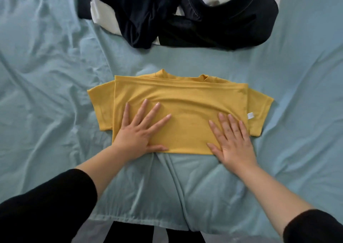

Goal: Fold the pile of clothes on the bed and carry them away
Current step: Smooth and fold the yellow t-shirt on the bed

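A mustard-yellow T-shirt (pixel 185 105) lies flat on the bed, folded once so its hem reaches up to the collar, with a short sleeve sticking out at each side. My left hand (pixel 141 131) presses flat on its lower left part, fingers spread and straight. Flat on the shirt's lower right corner rests my right hand (pixel 232 142), its palm partly on the sheet. Beyond the shirt sits a loose pile of dark navy and white clothes (pixel 185 14).
The bed is covered by a wrinkled pale blue-green sheet (pixel 55 94) that stretches to both sides. The bed's near edge (pixel 148 222) runs along the bottom, with my dark trouser legs just below it.
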A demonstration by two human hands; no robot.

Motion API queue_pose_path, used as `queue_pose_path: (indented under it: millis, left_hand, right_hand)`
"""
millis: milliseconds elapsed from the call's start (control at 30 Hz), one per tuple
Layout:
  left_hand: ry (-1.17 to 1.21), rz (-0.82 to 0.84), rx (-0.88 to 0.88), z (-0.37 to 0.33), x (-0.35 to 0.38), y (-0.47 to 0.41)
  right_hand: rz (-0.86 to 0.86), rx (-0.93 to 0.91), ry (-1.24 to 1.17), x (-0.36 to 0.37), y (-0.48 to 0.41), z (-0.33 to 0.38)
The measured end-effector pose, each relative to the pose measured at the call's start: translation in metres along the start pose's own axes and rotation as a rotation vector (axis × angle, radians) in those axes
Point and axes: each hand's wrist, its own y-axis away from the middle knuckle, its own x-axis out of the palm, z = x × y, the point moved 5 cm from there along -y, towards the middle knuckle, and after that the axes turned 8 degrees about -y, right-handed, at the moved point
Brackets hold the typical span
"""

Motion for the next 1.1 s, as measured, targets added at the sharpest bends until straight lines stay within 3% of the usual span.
queue_pose_path:
  millis: [133,233,333,433,533,633,800,967,1100]
  left_hand:
    - [-0.018,0.158,-0.009,0.005,-0.009,0.009]
    - [0.083,0.133,-0.044,-0.02,-0.03,0.007]
    - [0.262,0.014,-0.021,-0.072,-0.066,-0.012]
    - [0.635,-0.019,-0.084,-0.114,-0.095,-0.054]
    - [0.869,-0.008,-0.17,-0.145,-0.108,-0.106]
    - [1.078,0.015,-0.365,-0.156,-0.115,-0.153]
    - [0.994,0.054,-0.45,-0.165,-0.118,-0.193]
    - [0.49,0.248,-0.472,-0.196,-0.121,-0.213]
    - [0.354,0.286,-0.487,-0.2,-0.124,-0.218]
  right_hand:
    - [0.044,0.032,-0.019,-0.011,0.022,-0.014]
    - [-0.131,0.125,-0.236,-0.038,0.021,-0.01]
    - [-0.412,0.579,-0.757,-0.056,0.028,-0.033]
    - [-0.455,1.073,-1.189,-0.048,0.036,-0.052]
    - [-0.413,1.177,-1.27,-0.037,0.034,-0.061]
    - [-0.398,1.195,-1.29,-0.03,0.027,-0.065]
    - [-0.3,1.215,-1.237,-0.024,0.022,-0.072]
    - [-0.274,1.225,-1.22,-0.025,0.023,-0.069]
    - [-0.237,1.23,-1.248,-0.025,0.022,-0.07]
